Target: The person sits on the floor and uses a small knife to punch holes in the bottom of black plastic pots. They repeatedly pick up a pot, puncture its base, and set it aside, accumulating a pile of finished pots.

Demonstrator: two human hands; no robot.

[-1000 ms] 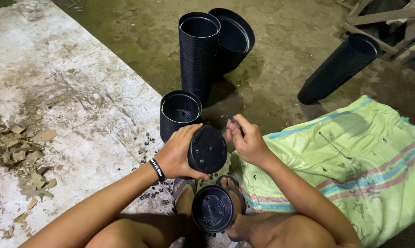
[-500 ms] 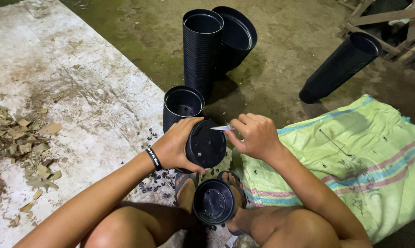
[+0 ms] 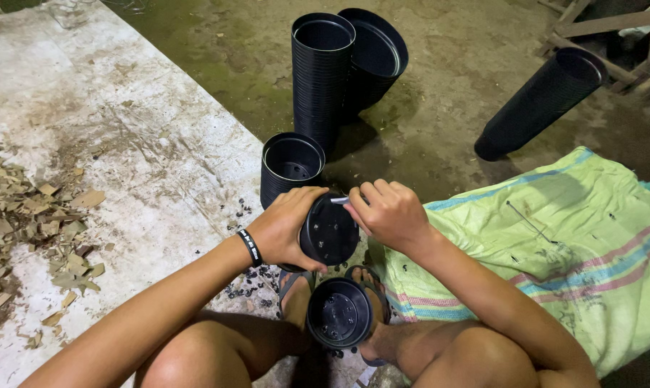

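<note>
My left hand (image 3: 287, 228) grips a small black plastic pot (image 3: 329, 231) turned on its side, its holed bottom facing me. My right hand (image 3: 388, 213) holds a thin silvery tool (image 3: 338, 200) against the pot's upper rim. A black wristband (image 3: 250, 247) sits on my left wrist. Between my sandalled feet stands another black pot (image 3: 339, 312), open end up. Just beyond my hands a short stack of black pots (image 3: 291, 162) stands upright.
A tall stack of black pots (image 3: 322, 72) stands farther off, with a second stack (image 3: 374, 54) leaning behind it. Another long stack (image 3: 539, 104) lies on its side at right. A green striped sack (image 3: 555, 244) covers the ground at right. Dry chips (image 3: 30, 230) litter the concrete slab at left.
Both hands have shifted slightly with the held pot. The right hand has brought the thin tool onto the pot's upper rim; it was curled near the pot a second ago.
</note>
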